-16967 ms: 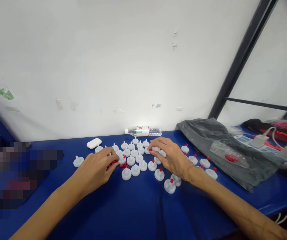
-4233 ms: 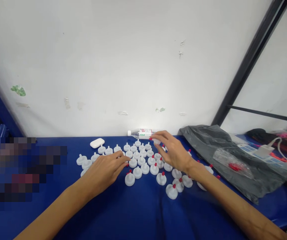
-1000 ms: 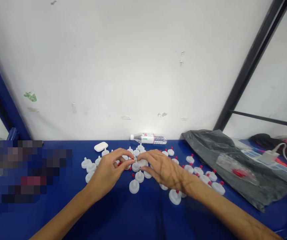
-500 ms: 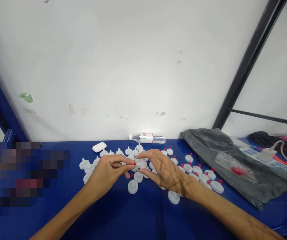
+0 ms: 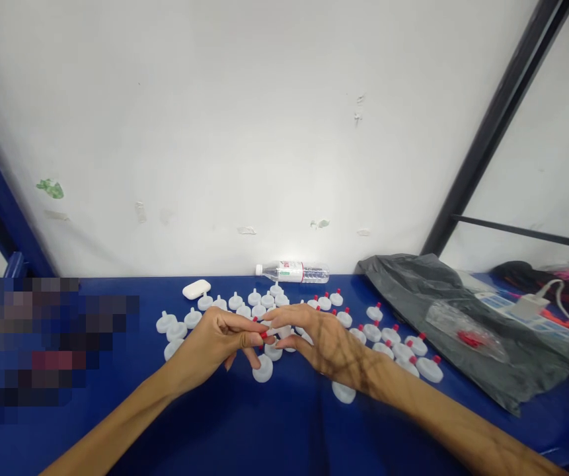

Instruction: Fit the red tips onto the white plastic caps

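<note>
At seven o'clock, a bare left hand [image 5: 219, 340] with slim fingers [image 5: 242, 322] joins a narrow wrist [image 5: 168, 382] and slender, uncovered left forearm [image 5: 125, 416]. At five o'clock, a similar bare right hand [image 5: 321, 337]; branching streaks [image 5: 358, 357], veins or shadow, mark its uncovered right forearm [image 5: 413, 403].

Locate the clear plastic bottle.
Head view, near center at the back of the blue table: the clear plastic bottle lies on its side along the wall, just behind the rearmost white spouted piece and left of the gray plastic bag.
</note>
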Demonstrator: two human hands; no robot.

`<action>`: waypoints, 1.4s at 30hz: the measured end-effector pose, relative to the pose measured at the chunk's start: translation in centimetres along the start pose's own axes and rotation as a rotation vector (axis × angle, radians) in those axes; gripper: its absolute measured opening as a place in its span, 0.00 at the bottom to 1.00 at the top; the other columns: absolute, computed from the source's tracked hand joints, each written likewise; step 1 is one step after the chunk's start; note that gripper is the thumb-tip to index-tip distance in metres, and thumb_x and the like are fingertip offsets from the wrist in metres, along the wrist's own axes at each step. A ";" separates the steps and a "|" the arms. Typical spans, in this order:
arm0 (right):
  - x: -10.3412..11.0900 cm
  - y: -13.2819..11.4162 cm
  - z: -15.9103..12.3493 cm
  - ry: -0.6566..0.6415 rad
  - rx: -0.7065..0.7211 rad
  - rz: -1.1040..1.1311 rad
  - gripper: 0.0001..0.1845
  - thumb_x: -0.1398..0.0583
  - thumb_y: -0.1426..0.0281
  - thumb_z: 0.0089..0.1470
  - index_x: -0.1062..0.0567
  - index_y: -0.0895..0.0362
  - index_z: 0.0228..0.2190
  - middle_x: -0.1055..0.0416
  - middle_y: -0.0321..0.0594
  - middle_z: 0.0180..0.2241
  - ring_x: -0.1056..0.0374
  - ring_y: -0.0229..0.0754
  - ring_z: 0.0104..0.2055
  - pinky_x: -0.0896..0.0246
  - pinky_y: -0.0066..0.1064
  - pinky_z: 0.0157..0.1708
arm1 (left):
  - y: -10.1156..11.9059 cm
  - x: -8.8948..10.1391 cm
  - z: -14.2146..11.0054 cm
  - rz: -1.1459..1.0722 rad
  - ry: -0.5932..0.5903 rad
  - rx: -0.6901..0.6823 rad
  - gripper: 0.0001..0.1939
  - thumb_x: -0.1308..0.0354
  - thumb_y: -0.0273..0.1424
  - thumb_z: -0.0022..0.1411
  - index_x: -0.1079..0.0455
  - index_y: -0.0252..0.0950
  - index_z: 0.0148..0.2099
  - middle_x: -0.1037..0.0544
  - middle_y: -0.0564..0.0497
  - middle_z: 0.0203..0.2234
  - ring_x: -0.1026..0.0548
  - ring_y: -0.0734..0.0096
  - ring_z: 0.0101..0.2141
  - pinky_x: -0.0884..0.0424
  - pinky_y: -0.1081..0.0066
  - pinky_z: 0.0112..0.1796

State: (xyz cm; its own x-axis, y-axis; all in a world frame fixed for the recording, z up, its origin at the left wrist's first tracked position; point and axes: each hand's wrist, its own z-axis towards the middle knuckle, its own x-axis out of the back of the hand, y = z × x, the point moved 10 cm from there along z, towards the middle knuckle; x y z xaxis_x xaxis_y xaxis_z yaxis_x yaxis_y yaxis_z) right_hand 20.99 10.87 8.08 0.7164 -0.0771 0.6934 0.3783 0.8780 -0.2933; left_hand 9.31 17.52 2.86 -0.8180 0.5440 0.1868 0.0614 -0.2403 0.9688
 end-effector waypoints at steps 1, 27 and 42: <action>0.0 0.0 0.0 -0.002 -0.004 0.002 0.18 0.43 0.70 0.67 0.36 0.47 0.56 0.26 0.40 0.52 0.30 0.42 0.55 0.32 0.36 0.54 | 0.0 -0.1 0.0 -0.001 -0.006 -0.003 0.10 0.33 0.38 0.59 0.18 0.38 0.40 0.17 0.49 0.21 0.20 0.69 0.20 0.38 0.78 0.17; -0.2 -0.7 0.4 -0.072 0.098 -0.165 0.27 0.48 0.78 0.66 0.39 0.49 0.63 0.27 0.42 0.55 0.32 0.42 0.57 0.34 0.39 0.58 | 0.2 -0.3 0.4 0.241 0.026 -0.016 0.19 0.42 0.46 0.64 0.20 0.36 0.38 0.16 0.48 0.30 0.30 0.78 0.13 0.33 0.73 0.21; 5.7 11.4 2.7 -0.037 -0.421 -0.571 0.05 0.35 0.66 0.58 0.22 0.54 0.35 0.24 0.43 0.37 0.28 0.51 0.43 0.35 0.43 0.46 | 0.1 -1.2 -0.4 0.989 0.025 -0.219 0.11 0.46 0.30 0.66 0.24 0.46 0.45 0.21 0.52 0.41 0.21 0.62 0.38 0.32 0.66 0.36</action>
State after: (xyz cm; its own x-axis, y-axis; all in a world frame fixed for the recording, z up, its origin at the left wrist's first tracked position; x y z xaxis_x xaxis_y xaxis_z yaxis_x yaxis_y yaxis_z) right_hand 27.76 21.76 10.47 0.3209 -0.4486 0.8341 0.8887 0.4472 -0.1014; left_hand 10.11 16.54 2.65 -0.4686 0.0046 0.8834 0.6139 -0.7174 0.3294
